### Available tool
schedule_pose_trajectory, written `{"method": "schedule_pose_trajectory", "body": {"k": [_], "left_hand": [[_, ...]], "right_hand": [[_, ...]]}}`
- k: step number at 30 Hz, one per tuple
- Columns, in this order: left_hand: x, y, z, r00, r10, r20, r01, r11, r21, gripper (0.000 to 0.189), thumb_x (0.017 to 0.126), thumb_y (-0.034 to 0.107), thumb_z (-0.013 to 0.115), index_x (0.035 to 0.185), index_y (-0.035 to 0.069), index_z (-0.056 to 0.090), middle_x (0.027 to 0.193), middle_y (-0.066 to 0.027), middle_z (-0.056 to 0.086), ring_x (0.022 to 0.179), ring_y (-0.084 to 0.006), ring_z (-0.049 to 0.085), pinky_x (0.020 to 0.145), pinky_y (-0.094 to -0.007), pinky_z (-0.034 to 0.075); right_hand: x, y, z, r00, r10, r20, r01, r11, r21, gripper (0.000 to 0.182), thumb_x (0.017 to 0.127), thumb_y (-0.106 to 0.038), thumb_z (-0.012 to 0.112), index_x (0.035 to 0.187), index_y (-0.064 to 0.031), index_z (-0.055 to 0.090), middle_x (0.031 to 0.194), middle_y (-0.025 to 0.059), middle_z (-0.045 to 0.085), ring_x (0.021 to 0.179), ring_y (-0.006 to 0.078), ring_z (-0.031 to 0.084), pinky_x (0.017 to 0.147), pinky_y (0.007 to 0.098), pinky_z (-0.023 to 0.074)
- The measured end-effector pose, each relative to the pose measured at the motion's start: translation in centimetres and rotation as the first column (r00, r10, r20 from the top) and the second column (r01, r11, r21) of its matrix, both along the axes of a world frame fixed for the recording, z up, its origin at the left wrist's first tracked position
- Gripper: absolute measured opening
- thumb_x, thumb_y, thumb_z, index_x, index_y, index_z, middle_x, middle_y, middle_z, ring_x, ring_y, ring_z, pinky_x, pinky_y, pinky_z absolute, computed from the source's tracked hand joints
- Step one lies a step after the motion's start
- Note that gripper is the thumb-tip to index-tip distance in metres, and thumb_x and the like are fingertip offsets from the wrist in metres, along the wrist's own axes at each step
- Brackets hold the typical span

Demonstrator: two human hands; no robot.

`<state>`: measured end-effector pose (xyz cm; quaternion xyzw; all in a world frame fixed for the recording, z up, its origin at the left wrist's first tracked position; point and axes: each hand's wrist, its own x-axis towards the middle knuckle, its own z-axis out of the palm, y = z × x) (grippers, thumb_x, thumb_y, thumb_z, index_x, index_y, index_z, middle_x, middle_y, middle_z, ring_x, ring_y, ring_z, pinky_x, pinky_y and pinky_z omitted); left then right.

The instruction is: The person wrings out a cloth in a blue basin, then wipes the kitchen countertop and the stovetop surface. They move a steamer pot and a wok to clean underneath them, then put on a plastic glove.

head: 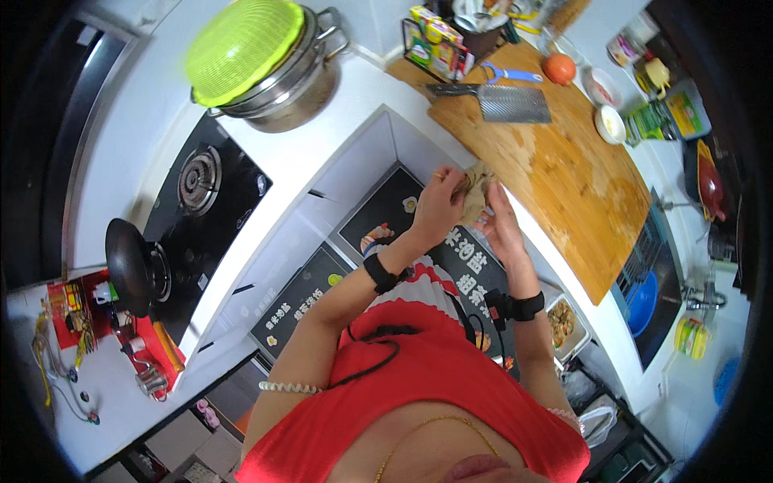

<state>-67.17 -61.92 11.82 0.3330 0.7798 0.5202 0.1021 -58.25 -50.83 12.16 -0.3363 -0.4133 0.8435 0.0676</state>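
Just off the near edge of the wooden cutting board (564, 199), a crumpled tan-brown thing (476, 196), possibly paper or cloth, is held in the air. My left hand (436, 204) grips its left side with bent fingers and partly covers it. On the other side my right hand (501, 222) has its fingers at the right and lower edge. What the crumpled thing is made of, or has inside, cannot be told. A cleaver (513, 104) with a patterned blade lies on the board, beside a blue-handled peeler (513, 75) and a tomato (559, 68).
Small white bowls (610, 125) stand beyond the board, with the sink (655, 290) to the right. A green strainer (241, 51) covers a steel pot (296, 99) at upper left. Left lies a black gas hob (208, 229) with a wok (127, 265). Patterned mats (392, 211) lie below.
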Motion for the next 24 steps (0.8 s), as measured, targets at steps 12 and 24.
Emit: {"method": "schedule_pose_trajectory", "body": {"k": [12, 24], "left_hand": [[-7.9, -12.9, -1.1, 0.947, 0.31, -0.079, -0.31, 0.951, 0.015, 0.016, 0.08, 0.0, 0.051, 0.092, 0.001, 0.061, 0.093, -0.0142, 0.061, 0.078, -0.0286, 0.06, 0.067, -0.0301, 0.047], [-11.5, -23.1, -3.7, 0.723, 0.637, 0.269, -0.662, 0.749, 0.006, 0.016, 0.088, 0.009, 0.049, 0.091, 0.0, 0.062, 0.078, -0.0043, 0.061, 0.068, -0.0094, 0.053, 0.062, -0.0221, 0.043]], "right_hand": [[-18.9, -4.4, -3.1, 0.973, 0.226, -0.038, 0.006, 0.139, 0.99, 0.043, 0.075, -0.005, 0.052, 0.118, -0.0052, 0.047, 0.115, 0.0177, 0.047, 0.113, 0.0353, 0.041, 0.092, 0.0382, 0.0365], [-34.5, -5.2, -12.4, 0.936, 0.276, 0.218, -0.066, -0.471, 0.88, 0.03, 0.078, -0.006, 0.046, 0.106, -0.008, 0.057, 0.11, 0.0103, 0.054, 0.111, 0.0313, 0.044, 0.095, 0.043, 0.0311]]}}
